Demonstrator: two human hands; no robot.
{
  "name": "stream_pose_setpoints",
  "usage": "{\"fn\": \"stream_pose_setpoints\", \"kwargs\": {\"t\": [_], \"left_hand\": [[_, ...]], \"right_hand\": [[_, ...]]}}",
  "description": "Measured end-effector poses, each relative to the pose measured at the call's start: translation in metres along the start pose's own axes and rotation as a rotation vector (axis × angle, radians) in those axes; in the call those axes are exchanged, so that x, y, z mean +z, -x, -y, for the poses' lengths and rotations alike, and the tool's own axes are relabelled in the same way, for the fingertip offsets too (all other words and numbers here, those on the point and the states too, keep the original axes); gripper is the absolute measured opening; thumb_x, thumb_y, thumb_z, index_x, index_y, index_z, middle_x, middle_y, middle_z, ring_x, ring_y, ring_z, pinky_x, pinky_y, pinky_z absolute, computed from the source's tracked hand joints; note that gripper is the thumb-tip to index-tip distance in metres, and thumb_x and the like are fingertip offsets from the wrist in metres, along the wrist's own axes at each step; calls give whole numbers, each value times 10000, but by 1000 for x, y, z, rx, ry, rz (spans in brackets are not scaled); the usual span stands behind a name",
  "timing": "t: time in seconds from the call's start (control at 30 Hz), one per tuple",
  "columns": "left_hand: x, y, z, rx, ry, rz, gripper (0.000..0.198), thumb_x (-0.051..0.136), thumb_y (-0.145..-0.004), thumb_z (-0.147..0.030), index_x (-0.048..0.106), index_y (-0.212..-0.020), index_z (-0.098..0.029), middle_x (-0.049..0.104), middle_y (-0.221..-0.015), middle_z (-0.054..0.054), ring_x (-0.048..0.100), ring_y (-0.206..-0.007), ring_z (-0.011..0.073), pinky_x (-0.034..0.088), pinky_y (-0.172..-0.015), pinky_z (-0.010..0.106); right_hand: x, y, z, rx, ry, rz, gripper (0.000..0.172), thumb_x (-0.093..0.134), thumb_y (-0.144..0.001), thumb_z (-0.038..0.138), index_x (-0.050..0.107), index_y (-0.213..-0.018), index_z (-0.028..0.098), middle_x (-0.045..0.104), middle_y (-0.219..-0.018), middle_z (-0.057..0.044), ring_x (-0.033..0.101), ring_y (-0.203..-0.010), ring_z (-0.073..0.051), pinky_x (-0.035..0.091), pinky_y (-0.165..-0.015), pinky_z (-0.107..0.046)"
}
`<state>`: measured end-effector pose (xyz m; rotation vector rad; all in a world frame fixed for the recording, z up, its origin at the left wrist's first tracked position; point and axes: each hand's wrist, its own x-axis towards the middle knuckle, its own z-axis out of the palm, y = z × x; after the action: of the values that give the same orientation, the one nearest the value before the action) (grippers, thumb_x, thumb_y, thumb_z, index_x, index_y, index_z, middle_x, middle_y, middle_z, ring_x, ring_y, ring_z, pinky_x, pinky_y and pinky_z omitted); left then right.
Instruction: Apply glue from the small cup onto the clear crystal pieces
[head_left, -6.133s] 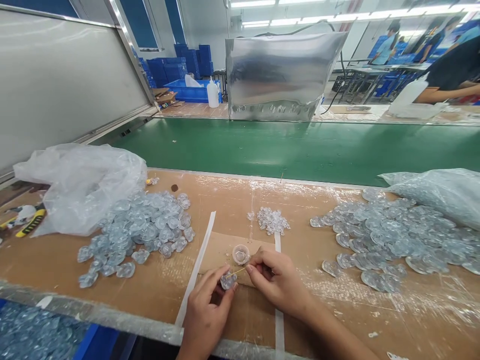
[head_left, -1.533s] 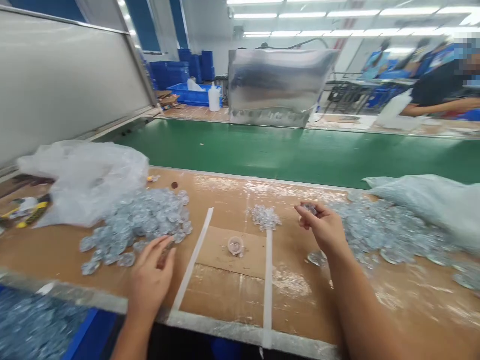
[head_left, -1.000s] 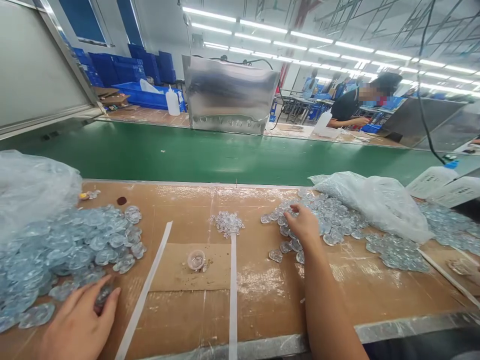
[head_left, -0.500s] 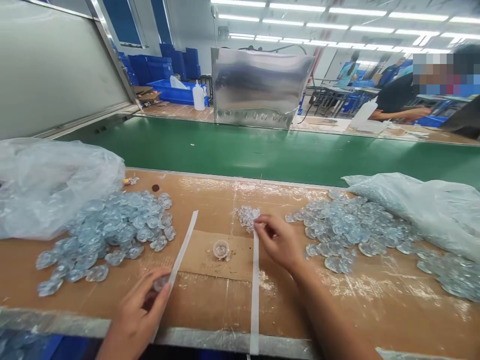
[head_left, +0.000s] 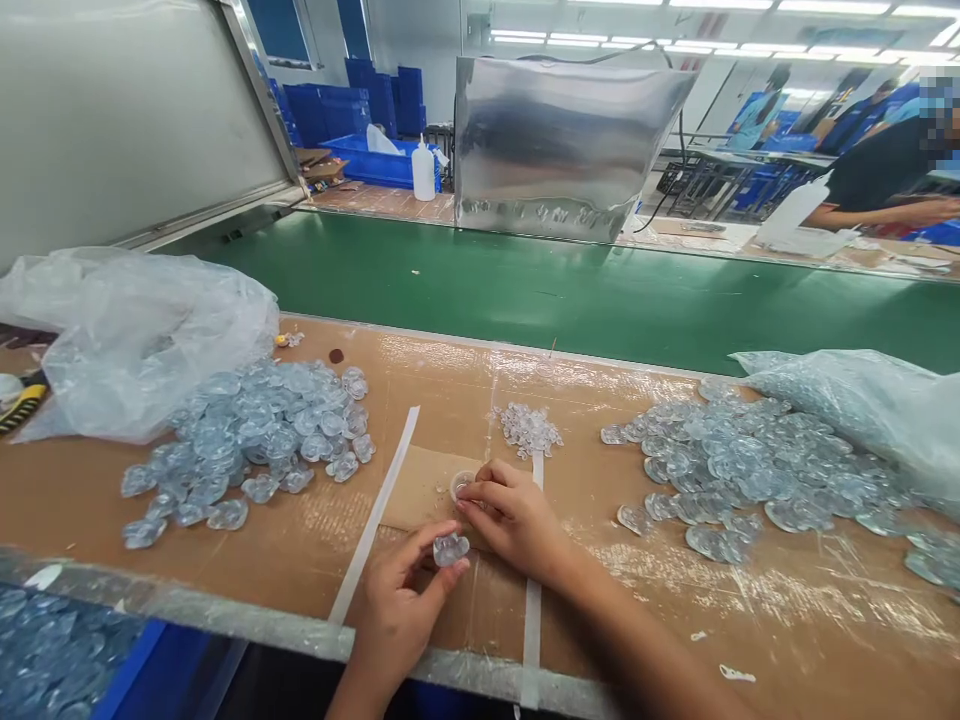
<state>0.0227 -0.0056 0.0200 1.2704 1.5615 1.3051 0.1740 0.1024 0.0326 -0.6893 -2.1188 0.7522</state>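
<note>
My left hand (head_left: pixel 405 595) pinches a clear plastic piece (head_left: pixel 450 549) between thumb and fingers, above the cardboard near the table's front. Close beside it, my right hand (head_left: pixel 514 515) has its fingertips pressed together at the rim of a small round clear cup (head_left: pixel 463 484). Whatever those fingertips hold is hidden or too small to make out. The cup stands on a flat cardboard piece (head_left: pixel 420 480) between two white tape strips (head_left: pixel 379 510), partly covered by my right hand. Just behind lies a small heap of tiny clear pieces (head_left: pixel 527 428).
Larger clear pieces form a heap on the left (head_left: pixel 262 420) and another on the right (head_left: pixel 720 450), each beside a plastic bag (head_left: pixel 165 320). A green conveyor belt (head_left: pixel 510 290) runs behind the table. A blue bin (head_left: pixel 150 660) of clear pieces sits below the front-left edge.
My right hand has moved from the small heap down to the cup. My left hand has come in to the right, bringing the clear plastic piece near the cup. The view has shifted.
</note>
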Motion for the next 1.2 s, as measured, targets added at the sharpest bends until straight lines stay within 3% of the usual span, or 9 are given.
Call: {"fn": "stream_pose_setpoints", "kwargs": {"t": [0.1,0.2,0.33,0.57,0.77,1.0,1.2], "left_hand": [[0,0,-4,158,-121,-32,212,736,-785,-303,746,-990,-249,742,-963,59,720,-785,174,608,-653,231],[1,0,-10,220,-153,-54,200,723,-799,-273,737,-998,-262,709,-894,36,671,-661,128,569,-568,196],[4,-1,-14,243,-188,-37,208,710,-804,-208,714,-1004,-264,708,-922,24,647,-662,115,566,-603,193],[5,-2,-16,282,-223,-40,240,725,-784,-165,700,-1001,-266,724,-918,7,626,-635,100,555,-599,173],[6,-1,-13,278,-227,-61,285,712,-768,-125,713,-1020,-259,733,-926,18,614,-578,95,557,-560,180],[5,0,-13,284,-228,-85,306,718,-759,-117,714,-1018,-279,746,-916,-1,641,-611,97,570,-599,172],[5,2,-15,257,-191,-83,263,706,-778,-136,708,-1003,-273,707,-938,7,632,-611,88,558,-582,169]], "right_hand": [[-3,1,1,-14,24,-3,144,557,-924,233,684,-889,174,583,-810,-45,552,-687,-131,455,-600,-243],[-9,0,4,11,42,-22,125,549,-905,222,663,-902,172,579,-825,-51,570,-722,-145,475,-628,-260],[-9,0,7,30,38,5,196,588,-892,268,656,-1052,180,582,-889,-65,595,-789,-166,510,-689,-291],[-4,0,5,-12,49,16,156,562,-925,242,707,-933,183,580,-843,-54,573,-711,-136,483,-621,-251],[-22,3,-2,24,151,-12,184,526,-944,227,703,-947,175,614,-846,-66,601,-719,-142,505,-643,-255],[-19,7,-3,-11,207,21,219,500,-968,250,713,-966,196,618,-837,-63,603,-697,-133,504,-627,-234],[-32,-1,6,106,-58,-147,151,579,-921,227,716,-874,186,645,-774,-47,583,-644,-128,460,-568,-239]]}}
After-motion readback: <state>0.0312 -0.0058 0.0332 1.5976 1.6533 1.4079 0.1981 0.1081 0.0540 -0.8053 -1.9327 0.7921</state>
